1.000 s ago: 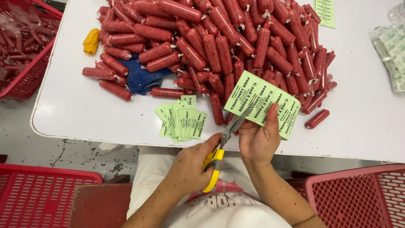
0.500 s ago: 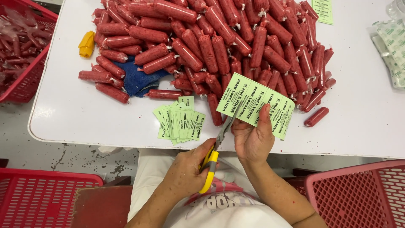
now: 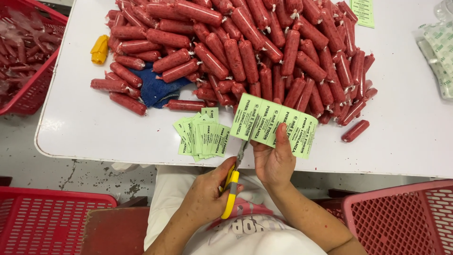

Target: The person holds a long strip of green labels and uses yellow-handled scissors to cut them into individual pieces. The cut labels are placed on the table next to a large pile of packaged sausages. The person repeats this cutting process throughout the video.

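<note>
Sausages in red casings are piled across the upper centre of the frame, filling most of the far half of the white table. One stray sausage is seen apart, right of centre. A blue cloth is partly buried under the left side of the pile, and a yellow object lies at upper left beside it.

A sheet of green labels, oblong and printed in dark rows, is held up at centre frame by the right hand, pinched between thumb on top and fingers beneath. The lower edge of the pile is hidden by the sheet. Scissors with yellow handles are gripped in the left hand, fingers closed round the handles; the blades are set at the sheet's lower left edge. A fanned stack of cut green labels rests on the table just left of the sheet, near the front edge.

Another green label lies at top right. Clear bags with green print are seen at the right edge.

Red plastic baskets are noted at upper left, lower left and lower right. A stained grey floor shows below the table's rounded corner.
</note>
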